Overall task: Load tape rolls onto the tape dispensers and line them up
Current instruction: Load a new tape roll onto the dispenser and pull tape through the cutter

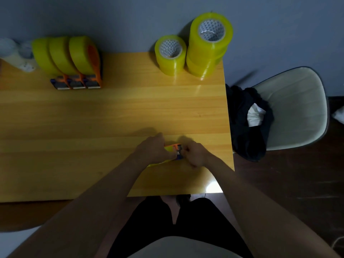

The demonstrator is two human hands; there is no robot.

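Left hand (155,148) is curled over an orange tape dispenser (174,146) loaded with a yellow roll, holding it near the table's (111,112) near right edge. Right hand (195,153) has fingers curled at the dispenser's blue-and-metal front end; whether it pinches tape there cannot be told. Roll mostly hidden under the left hand. At far left, 3 loaded dispensers (74,62) stand side by side, touching, orange frames, yellow rolls, cutter ends facing the person. At far right, a single yellow roll (170,54) sits beside a taller stack of rolls (208,43), white cores up. A chair (294,108) with dark cloth stands beside the table
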